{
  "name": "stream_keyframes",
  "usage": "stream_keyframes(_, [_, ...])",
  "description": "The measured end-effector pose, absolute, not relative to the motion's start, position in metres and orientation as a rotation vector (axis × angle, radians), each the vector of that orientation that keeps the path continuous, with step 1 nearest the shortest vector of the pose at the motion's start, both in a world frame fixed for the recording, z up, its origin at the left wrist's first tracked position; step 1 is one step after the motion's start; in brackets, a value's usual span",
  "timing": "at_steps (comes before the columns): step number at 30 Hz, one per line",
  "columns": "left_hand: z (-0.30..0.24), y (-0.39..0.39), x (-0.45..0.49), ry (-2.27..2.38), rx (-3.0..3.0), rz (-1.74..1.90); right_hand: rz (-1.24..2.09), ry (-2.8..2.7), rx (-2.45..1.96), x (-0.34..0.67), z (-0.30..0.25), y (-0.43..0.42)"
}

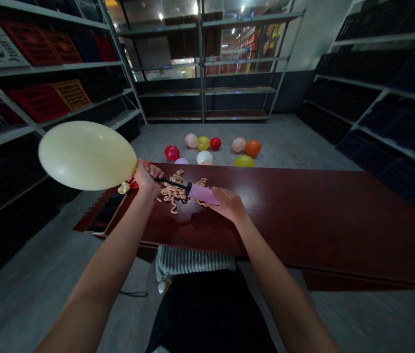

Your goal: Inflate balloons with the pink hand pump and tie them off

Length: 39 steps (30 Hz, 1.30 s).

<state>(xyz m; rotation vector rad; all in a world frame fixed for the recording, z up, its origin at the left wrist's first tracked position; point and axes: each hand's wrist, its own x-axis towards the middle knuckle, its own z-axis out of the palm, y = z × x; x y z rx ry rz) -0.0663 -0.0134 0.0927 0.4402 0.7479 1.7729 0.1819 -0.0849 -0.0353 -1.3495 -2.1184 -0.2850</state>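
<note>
A large pale yellow balloon (pixel 87 156), blown up, extends left from my left hand (pixel 147 179). The fingers of that hand are closed around the place where the balloon's neck meets the end of a hand balloon pump; the neck itself is mostly hidden. A black rod runs from there to the pump's pink barrel (pixel 203 194). My right hand (pixel 226 203) is wrapped around the barrel's other end. Beneath the pump, a pile of long curly beige balloons (pixel 173 193) lies on the dark red table (pixel 284 211).
Small red and cream pieces (pixel 128 186) and an open box (pixel 109 213) are at the table's left end. Several inflated balloons (pixel 203 143) lie on the floor beyond it. Shelves with crates (pixel 31 44) stand left. A striped cushion (pixel 194 260) is near my lap.
</note>
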Motion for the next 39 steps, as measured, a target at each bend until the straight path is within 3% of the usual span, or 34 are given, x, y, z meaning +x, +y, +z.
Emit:
stream_keyframes(8, [0.128,-0.011,-0.095,0.784,0.442,1.838,-0.288,-2.082,-1.29,0.182,-0.038,-0.083])
stream_keyframes(20, [0.165,0.013,-0.001,0.674,0.719,1.79,-0.224,-1.749,-1.36,0.198,-0.047,-0.077])
stream_keyframes(29, [0.106,0.001,0.076,0.687,0.756,1.667,-0.178,-1.713,-1.475,0.201,-0.047,-0.076])
stream_keyframes(39, [0.072,-0.01,0.037,0.674,0.525,1.807,-0.281,-1.898,-1.437,0.194,-0.049,-0.077])
